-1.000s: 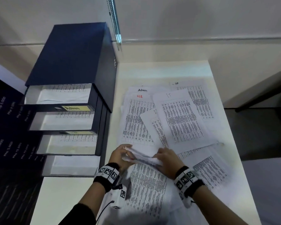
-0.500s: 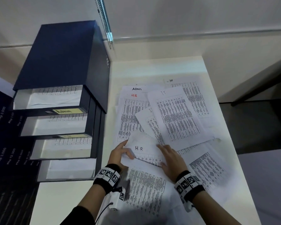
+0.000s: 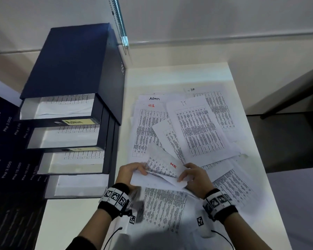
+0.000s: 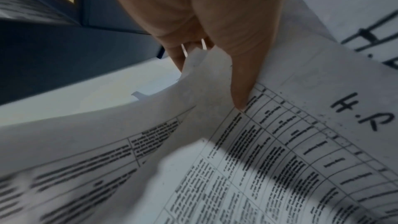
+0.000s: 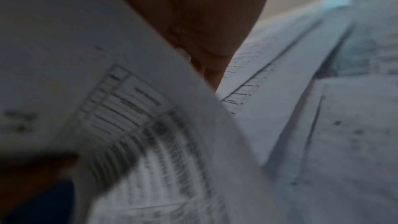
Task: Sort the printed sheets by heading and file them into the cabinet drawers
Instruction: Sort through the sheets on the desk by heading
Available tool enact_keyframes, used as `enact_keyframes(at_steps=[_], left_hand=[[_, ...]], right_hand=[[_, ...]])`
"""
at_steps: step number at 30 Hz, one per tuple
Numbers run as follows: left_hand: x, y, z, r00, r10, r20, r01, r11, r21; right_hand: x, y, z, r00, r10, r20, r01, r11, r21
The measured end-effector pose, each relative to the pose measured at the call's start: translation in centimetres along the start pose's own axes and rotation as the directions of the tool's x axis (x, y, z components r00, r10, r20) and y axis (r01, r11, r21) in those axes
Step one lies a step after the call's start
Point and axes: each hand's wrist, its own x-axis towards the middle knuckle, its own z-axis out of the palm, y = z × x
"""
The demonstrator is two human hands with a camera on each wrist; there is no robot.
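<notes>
Both my hands hold a small bundle of HR sheets (image 3: 163, 168) just above the near part of the table. My left hand (image 3: 141, 171) grips its left edge, and the left wrist view shows the thumb (image 4: 237, 74) pressed on a sheet headed H.R (image 4: 323, 142). My right hand (image 3: 183, 175) pinches the right edge beside a red HR heading; the right wrist view is blurred, with a held sheet (image 5: 129, 108) filling it. The dark blue cabinet (image 3: 76, 60) stands at the left with several drawers pulled out. The top drawer (image 3: 61, 109) is labelled Admin.
Loose printed sheets cover the white table (image 3: 179, 74): an Admin sheet (image 3: 154, 98), a red HR sheet (image 3: 148, 127), an IT sheet (image 3: 197, 127) and another HR sheet (image 3: 219, 105). More sheets (image 3: 163, 210) lie under my wrists. The table's right edge drops off to a dark floor.
Half a second ago a black-headed H.R sheet lay flat under my fingers. Now a red-headed HR sheet stands tilted on top of the bundle, lifted between both hands.
</notes>
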Motion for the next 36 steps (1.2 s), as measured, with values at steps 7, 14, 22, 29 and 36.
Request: enact_keyframes(at_steps=[7,14,22,29,36], left_hand=[[-0.8,3.1,0.3,0.944,0.239,-0.228,-0.229,0.971,0.071],[0.9,1.2,0.8,1.000,-0.015,0.017,0.013,0.997,0.079],[0.4,-0.7,0.8,0.986,-0.084,0.147,0.046,0.968,0.245],[0.2,2.4,-1.3,1.000,-0.021,0.006,0.019,0.982,0.187],[-5.0,15.7,-1.3,0.917,0.395,-0.060,-0.397,0.917,-0.042]], right_hand=[[-1.2,-3.7,-4.6,1.000,-0.012,0.004,0.009,0.883,0.469],[-1.1,-3.4,-3.1,0.952,0.271,0.139,-0.260,0.486,0.834],[-2.0,-2.3,-1.9,0.946,0.294,0.137,-0.256,0.417,0.872],[-5.8,-0.3,-1.4,0.951,0.158,0.267,-0.310,0.478,0.822],[-3.2,-10.3,-4.9,0.961,0.125,-0.247,0.046,0.807,0.589]])
